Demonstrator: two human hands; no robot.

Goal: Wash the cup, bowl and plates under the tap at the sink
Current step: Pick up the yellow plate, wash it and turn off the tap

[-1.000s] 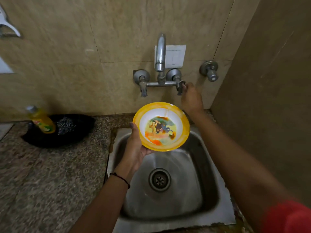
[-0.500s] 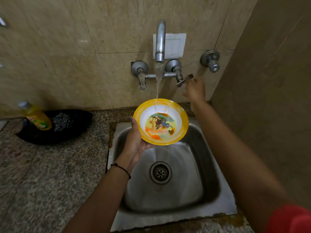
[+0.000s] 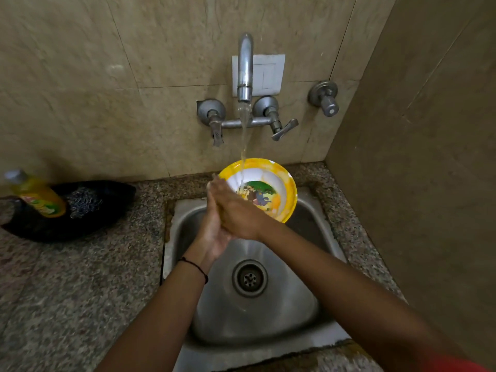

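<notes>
A yellow-rimmed bowl [image 3: 271,183] with a cartoon picture inside is held tilted over the steel sink [image 3: 308,312], under the running tap [image 3: 244,76]. Water falls from the spout into the bowl. My left hand [image 3: 212,234] grips the bowl's left edge from below. My right hand [image 3: 236,210] lies across the left hand, its fingers on the bowl's left rim and inner face. The bowl's left part is hidden behind both hands. No cup or plates are in view.
A yellow dish-soap bottle [image 3: 37,196] and a steel scrubber [image 3: 84,201] lie on a black tray [image 3: 88,224] on the granite counter, left of the sink. The tap's right lever [image 3: 284,128] is turned outward. A wall stands close on the right.
My right hand left the tap lever and came down onto the bowl. Water started flowing and now hits the bowl, which moved up under the stream.
</notes>
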